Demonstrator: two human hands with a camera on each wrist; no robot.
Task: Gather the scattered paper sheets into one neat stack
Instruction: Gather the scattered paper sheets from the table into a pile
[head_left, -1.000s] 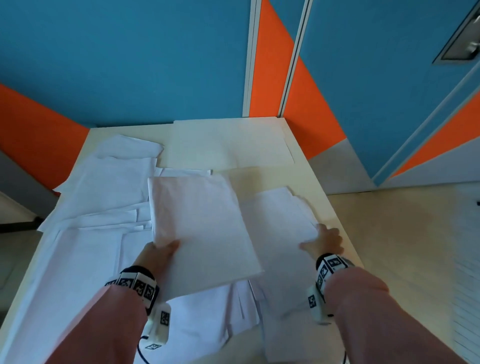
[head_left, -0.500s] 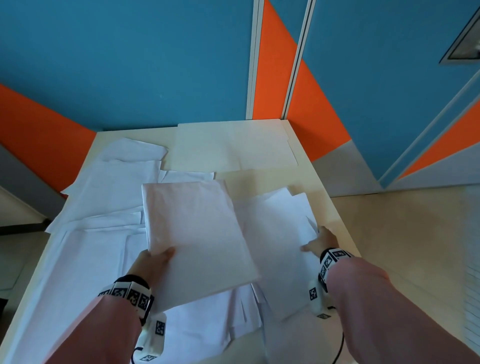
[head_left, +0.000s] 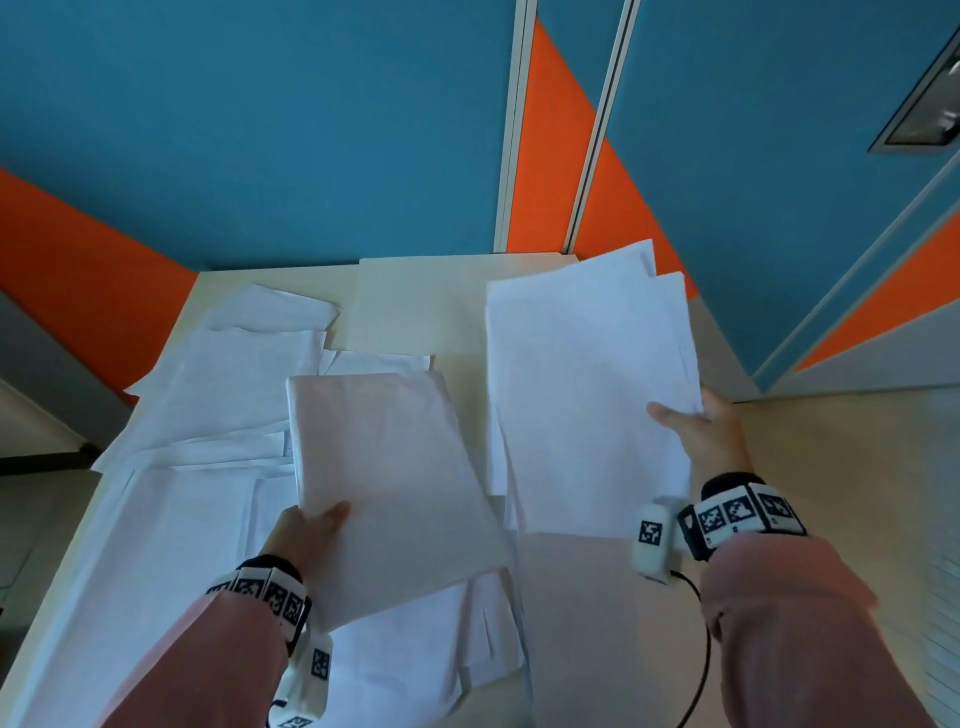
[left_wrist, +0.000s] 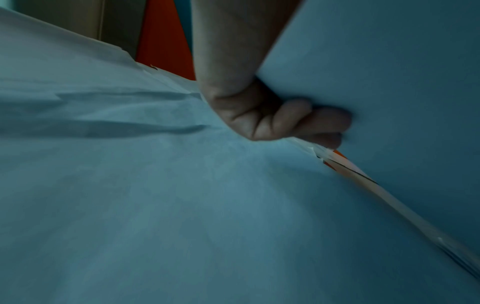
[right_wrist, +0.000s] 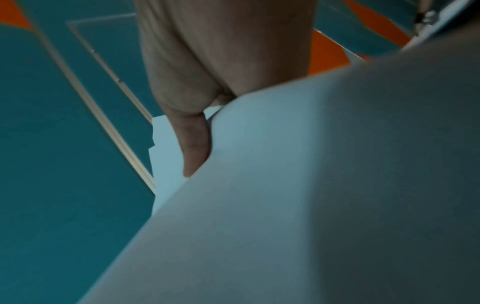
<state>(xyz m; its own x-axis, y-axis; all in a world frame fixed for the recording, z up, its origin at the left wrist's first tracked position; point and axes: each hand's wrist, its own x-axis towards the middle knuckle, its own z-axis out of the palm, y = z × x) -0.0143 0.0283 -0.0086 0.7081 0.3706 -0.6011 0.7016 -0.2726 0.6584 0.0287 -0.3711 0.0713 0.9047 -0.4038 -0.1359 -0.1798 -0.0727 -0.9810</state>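
Observation:
My left hand (head_left: 311, 525) grips the near left corner of a thick stack of white sheets (head_left: 384, 478), thumb on top. Underneath, in the left wrist view, the curled fingers (left_wrist: 291, 121) press the stack's underside (left_wrist: 389, 82). A few loose white sheets (head_left: 587, 395) are lifted off the table, pinched at their right edge by my right hand (head_left: 691, 426). The right wrist view shows one finger (right_wrist: 194, 148) lying along those sheets (right_wrist: 285, 185). More white sheets (head_left: 218, 395) lie scattered over the left half of the table.
The pale table (head_left: 457, 395) stands in a corner of blue and orange walls. A cream sheet (head_left: 415, 306) lies at its far edge. More sheets (head_left: 415, 654) overlap near the front. The table's right edge drops to the floor (head_left: 857, 493).
My right hand has taken hold of the sheets that lay on the right side of the table and raised them up and away. The left hand has kept its grip on the stack.

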